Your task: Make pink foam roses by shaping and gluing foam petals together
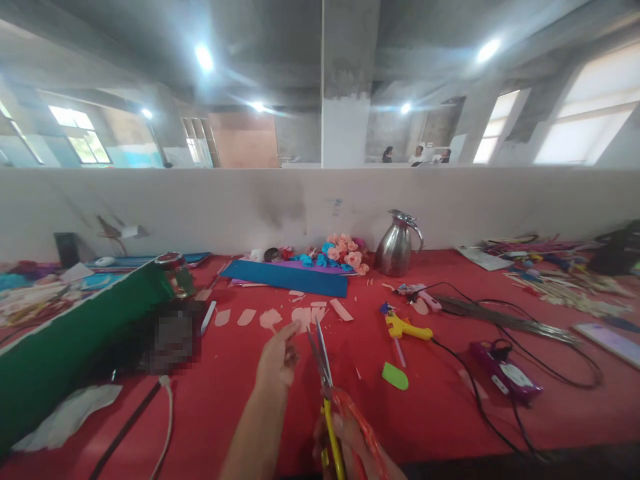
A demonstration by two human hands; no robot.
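Observation:
My left hand (277,357) reaches over the red table with its fingers curled in. Its fingertips meet the edge of a pale pink paper piece (301,316), which they appear to pinch. In my right hand (350,437) is a pair of scissors (323,373) with yellow and red handles. The blades point away from me and stand slightly apart, just right of my left hand. More cut pink pieces lie in a row to the left, among them a rounded one (271,318). A pink strip (341,309) lies beyond the scissor tips.
A yellow glue gun (407,329), a green plastic piece (395,376) and a purple power strip (505,373) with trailing cords lie right. Behind are blue paper (285,277), paper flowers (345,253) and a steel jug (397,245). A green board (85,347) stands left.

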